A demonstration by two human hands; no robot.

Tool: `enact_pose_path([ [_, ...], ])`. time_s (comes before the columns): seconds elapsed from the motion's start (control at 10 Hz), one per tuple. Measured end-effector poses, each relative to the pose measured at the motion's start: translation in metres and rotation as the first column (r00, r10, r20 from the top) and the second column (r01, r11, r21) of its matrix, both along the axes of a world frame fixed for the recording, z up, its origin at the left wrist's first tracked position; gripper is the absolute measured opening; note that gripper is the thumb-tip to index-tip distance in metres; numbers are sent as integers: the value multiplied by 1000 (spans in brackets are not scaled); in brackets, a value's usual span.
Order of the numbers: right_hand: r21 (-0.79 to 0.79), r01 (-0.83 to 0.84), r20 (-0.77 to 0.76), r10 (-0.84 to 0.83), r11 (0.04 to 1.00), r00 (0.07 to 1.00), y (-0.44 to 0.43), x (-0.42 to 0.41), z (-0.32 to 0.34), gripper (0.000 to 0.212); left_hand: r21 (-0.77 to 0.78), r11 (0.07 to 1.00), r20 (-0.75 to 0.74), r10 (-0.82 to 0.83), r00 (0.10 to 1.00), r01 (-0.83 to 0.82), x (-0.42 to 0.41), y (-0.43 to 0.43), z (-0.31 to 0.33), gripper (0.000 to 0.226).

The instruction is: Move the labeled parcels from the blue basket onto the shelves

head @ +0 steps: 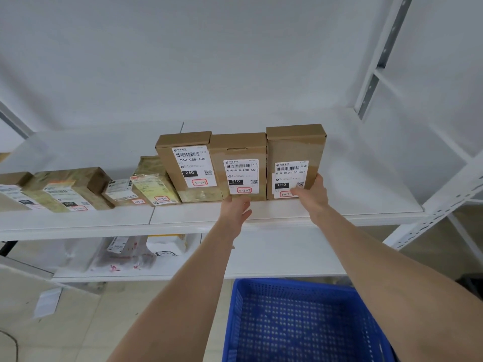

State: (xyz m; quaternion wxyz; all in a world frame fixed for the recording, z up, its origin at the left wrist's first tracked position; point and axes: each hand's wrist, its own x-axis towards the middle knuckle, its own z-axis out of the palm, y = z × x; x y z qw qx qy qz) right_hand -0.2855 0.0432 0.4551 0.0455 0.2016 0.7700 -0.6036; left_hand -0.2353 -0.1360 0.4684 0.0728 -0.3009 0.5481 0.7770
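**Now at the shelf: two slim cartons under the hands**

Near the view's centre, three upright brown cardboard boxes stand side by side on the white metal shelf (339, 206). The right hand (312, 190) grips the rightmost brown cardboard box (295, 146), toward 3 o'clock. Its thumb lies across the lower front label and its fingers wrap the right side. The left hand (235, 207) has nearly straight fingers that press the bottom edge of the middle brown cardboard box (239, 148) and clasp nothing. The third box, marked 060 (183, 142), stands at 9 o'clock of the middle one, touching it.

These cartons look stiff, dry and light, so one hand should manage each. They are tall and narrow, however, and probably tip easily if pushed high. A hold low on the two side faces, or a push at the base, seems safest, and it spares the paper labels.

At 5 o'clock the blue perforated plastic basket (292, 283) shows no parcels in its visible part, so the task appears close to done.
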Motion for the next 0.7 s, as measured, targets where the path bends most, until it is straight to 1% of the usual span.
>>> enact_pose_path([
  [0.2,3,11,8,-11,1000,1000,-2,0,-7,78,-7,1000,6,-5,1000,5,1,-4,1,30],
  [0.5,29,4,34,-4,1000,999,-3,2,-5,75,-21,998,27,-58,998,58,6,-9,6,30],
  [0.6,58,9,41,-11,998,999,-2,6,-2,81,-72,996,69,-52,996,57,10,-10,8,25],
  [0.7,98,57,62,-64,994,996,-1,17,10,88,-260,965,120,-6,993,38,13,-16,7,45],
])
